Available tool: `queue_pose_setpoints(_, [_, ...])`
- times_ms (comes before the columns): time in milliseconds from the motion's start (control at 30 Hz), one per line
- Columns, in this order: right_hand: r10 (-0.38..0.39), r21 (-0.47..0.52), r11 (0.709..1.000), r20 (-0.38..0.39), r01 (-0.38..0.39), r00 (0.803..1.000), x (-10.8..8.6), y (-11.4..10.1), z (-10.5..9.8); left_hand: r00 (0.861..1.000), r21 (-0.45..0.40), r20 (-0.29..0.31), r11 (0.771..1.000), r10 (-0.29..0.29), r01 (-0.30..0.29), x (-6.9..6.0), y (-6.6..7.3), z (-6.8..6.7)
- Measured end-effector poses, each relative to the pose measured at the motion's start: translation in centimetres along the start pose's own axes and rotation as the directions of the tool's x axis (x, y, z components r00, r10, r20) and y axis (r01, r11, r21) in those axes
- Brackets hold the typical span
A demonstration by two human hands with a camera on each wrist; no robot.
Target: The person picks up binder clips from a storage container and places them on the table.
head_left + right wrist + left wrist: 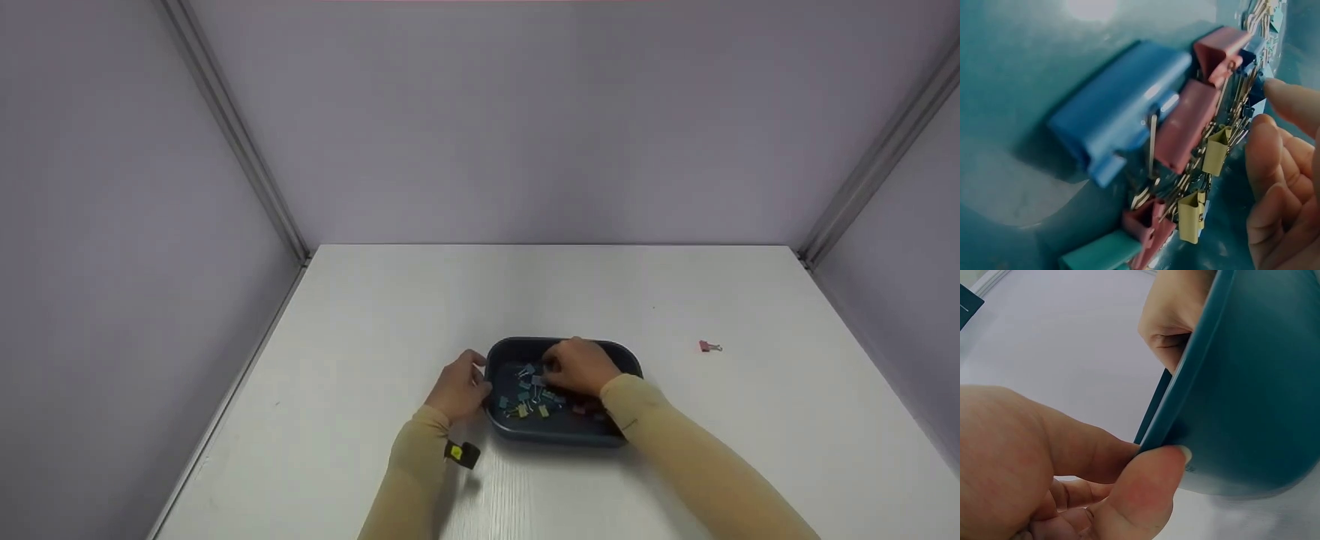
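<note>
A dark teal plastic tray (559, 437) stands on the white table. My left hand (457, 388) pinches its left rim, and in the left wrist view the thumb (1148, 486) presses the outer wall. Reaching over the right side, my right hand (581, 366) is down inside the tray. In the right wrist view its fingertips (1283, 101) are close beside a dark blue binder clip (1257, 84); whether they grip it cannot be told. Nearer that camera lie a larger blue binder clip (1120, 95), a red binder clip (1188, 124) and a yellow binder clip (1190, 216).
A pink binder clip (705, 346) lies alone on the table (757, 420), right of the tray. A small black device with a yellow mark (461, 453) sits at the left wrist. Pale panels (555, 135) border the table at the back and sides.
</note>
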State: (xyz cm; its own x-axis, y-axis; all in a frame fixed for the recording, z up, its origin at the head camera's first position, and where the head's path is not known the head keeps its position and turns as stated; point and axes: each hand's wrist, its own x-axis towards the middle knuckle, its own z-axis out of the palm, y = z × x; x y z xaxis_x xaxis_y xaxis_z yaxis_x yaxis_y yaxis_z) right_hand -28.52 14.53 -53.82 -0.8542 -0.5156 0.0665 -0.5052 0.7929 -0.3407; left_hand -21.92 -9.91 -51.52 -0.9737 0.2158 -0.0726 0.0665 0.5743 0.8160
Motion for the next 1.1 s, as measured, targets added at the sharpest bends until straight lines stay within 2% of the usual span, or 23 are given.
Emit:
queue_pose_setpoints(467, [0.079, 0.076, 0.993, 0.094, -0.086, 0.992, -0.58, 0.46, -0.28, 1.000, -0.003, 0.003, 1.000, 0.020, -0.020, 0.04, 0.20, 0.08])
queue_pose_setpoints(633, [0.057, 0.077, 0.995, 0.092, -0.064, 0.994, -0.68, 0.37, -0.34, 1.000, 0.009, 0.000, 1.000, 0.030, -0.030, 0.09, 0.22, 0.15])
queue_pose_setpoints(833, [0.018, 0.047, 0.999, 0.076, -0.021, 0.997, -0.52, 0.33, -0.19, 1.000, -0.009, 0.026, 1.000, 0.005, -0.005, 0.19, 0.26, 0.20])
queue_pose_setpoints(1100, [-0.005, 0.071, 0.997, 0.049, 0.001, 0.999, -0.49, 0.38, -0.35, 1.000, -0.025, 0.028, 1.000, -0.007, 0.007, 0.37, 0.09, 0.48])
